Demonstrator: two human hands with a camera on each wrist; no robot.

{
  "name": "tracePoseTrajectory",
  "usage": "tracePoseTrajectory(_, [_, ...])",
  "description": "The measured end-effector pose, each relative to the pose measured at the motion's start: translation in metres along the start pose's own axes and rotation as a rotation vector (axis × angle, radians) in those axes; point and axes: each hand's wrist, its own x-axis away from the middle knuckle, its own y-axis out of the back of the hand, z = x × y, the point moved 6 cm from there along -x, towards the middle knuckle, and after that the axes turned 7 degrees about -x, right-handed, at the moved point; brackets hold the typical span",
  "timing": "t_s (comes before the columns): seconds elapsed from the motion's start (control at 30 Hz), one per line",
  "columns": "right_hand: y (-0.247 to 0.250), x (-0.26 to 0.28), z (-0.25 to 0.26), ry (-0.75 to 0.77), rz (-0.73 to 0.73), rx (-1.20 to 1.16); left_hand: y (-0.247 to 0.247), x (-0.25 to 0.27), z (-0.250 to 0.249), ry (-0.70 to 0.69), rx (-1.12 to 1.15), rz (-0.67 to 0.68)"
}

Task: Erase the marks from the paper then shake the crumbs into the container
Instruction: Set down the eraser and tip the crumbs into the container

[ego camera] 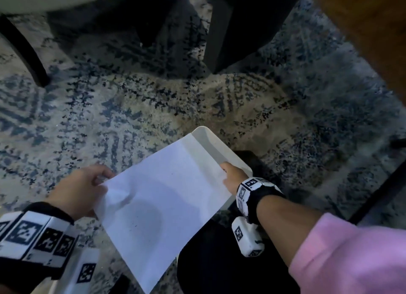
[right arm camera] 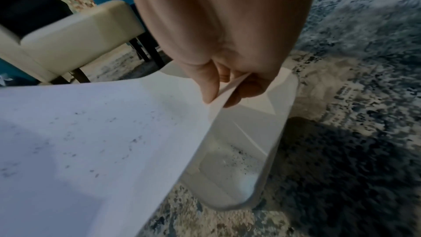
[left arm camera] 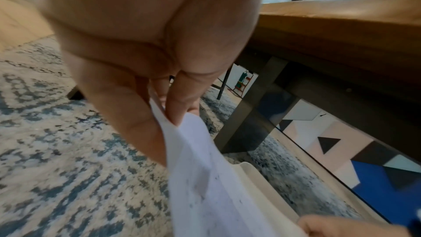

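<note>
A white sheet of paper (ego camera: 158,197) (left arm camera: 212,195) (right arm camera: 95,141) hangs in the air, tilted over a white rectangular container (ego camera: 211,144) (left arm camera: 262,183) (right arm camera: 268,132) that stands on the rug. My left hand (ego camera: 87,184) (left arm camera: 168,113) pinches the paper's left edge, crumpling it a little there. My right hand (ego camera: 230,175) (right arm camera: 221,95) pinches the opposite edge above the container's opening. Small dark eraser crumbs (right arm camera: 114,132) speckle the sheet. More crumbs (right arm camera: 239,158) lie on the container's floor.
A blue and beige patterned rug (ego camera: 131,118) covers the floor. A wooden table (ego camera: 362,30) (left arm camera: 341,24) with dark legs (ego camera: 222,30) stands ahead on the right. A cream chair (right arm camera: 68,39) stands to the left. My dark trouser leg (ego camera: 219,260) is below the paper.
</note>
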Motion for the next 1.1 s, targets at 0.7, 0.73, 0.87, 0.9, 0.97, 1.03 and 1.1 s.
tracePoseTrajectory(0.7, [-0.067, 0.019, 0.022, 0.174, 0.46, -0.053, -0.004, -0.005, -0.082, 0.0, 0.004, -0.092])
tracePoseTrajectory(0.73, [-0.06, 0.008, 0.011, 0.086, 0.394, -0.067, -0.004, -0.004, -0.082, 0.0, 0.027, -0.084])
tracePoseTrajectory(0.87, [-0.041, 0.009, 0.046, 0.3, 0.305, -0.216, -0.008, -0.001, -0.08, -0.016, 0.094, -0.045])
tracePoseTrajectory(0.9, [-0.044, 0.017, 0.061, 0.382, 0.374, -0.239, -0.011, -0.001, -0.08, -0.019, 0.113, -0.029])
tracePoseTrajectory(0.97, [-0.055, 0.025, 0.067, 0.412, 0.53, -0.077, -0.014, -0.001, -0.08, -0.014, 0.162, 0.0])
tracePoseTrajectory(1.03, [-0.054, 0.008, 0.047, 0.256, 0.518, 0.171, -0.013, -0.001, -0.078, 0.001, 0.189, 0.007])
tracePoseTrajectory(1.1, [-0.034, -0.013, 0.033, 0.094, 0.349, 0.302, -0.01, 0.0, -0.076, 0.009, 0.196, 0.008])
